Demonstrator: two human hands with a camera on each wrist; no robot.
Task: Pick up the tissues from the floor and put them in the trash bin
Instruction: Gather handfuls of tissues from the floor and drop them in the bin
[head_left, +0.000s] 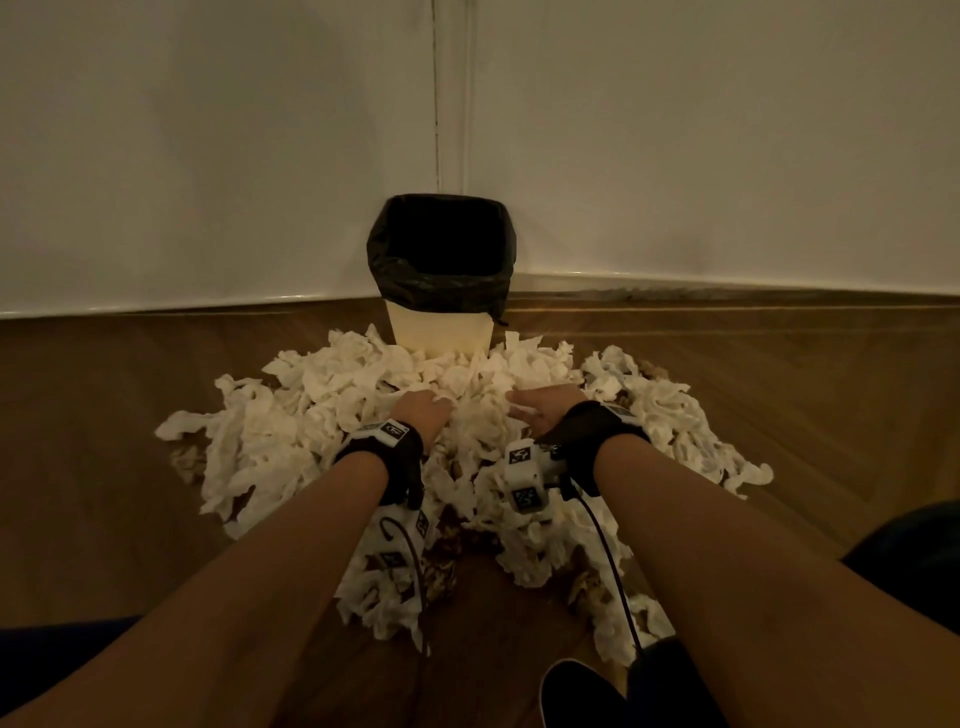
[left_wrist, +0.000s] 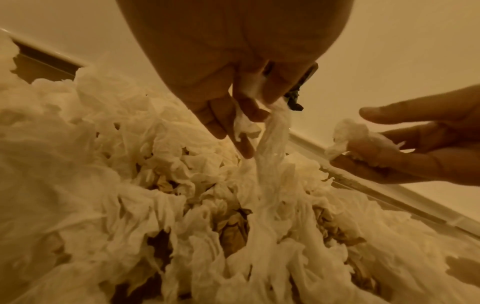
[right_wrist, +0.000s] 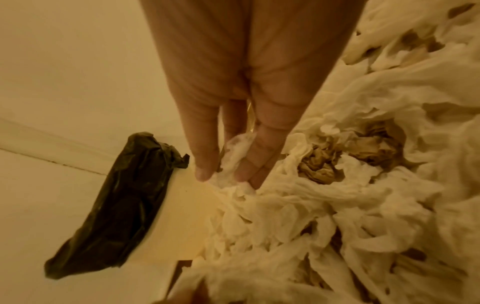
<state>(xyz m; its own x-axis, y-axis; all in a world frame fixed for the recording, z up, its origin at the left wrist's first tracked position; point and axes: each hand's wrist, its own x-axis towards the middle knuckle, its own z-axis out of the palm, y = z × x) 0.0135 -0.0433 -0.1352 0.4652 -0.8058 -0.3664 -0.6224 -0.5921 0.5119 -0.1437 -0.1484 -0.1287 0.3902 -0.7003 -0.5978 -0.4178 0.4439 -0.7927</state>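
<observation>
Both hands' fingers pinch tissues (head_left: 322, 415); pile abuts trash bin (head_left: 441, 332); flanking floor (head_left: 104, 374) bare.

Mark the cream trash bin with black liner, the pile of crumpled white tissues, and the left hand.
cream trash bin with black liner (head_left: 440, 332), head view, bare front wall below the liner.
pile of crumpled white tissues (head_left: 332, 384), head view, top of the heap's left side.
left hand (head_left: 423, 410), head view, back of the hand.

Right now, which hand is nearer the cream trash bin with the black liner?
Right hand, just front-right of the cream trash bin; left hand slightly farther, front-left.
</observation>
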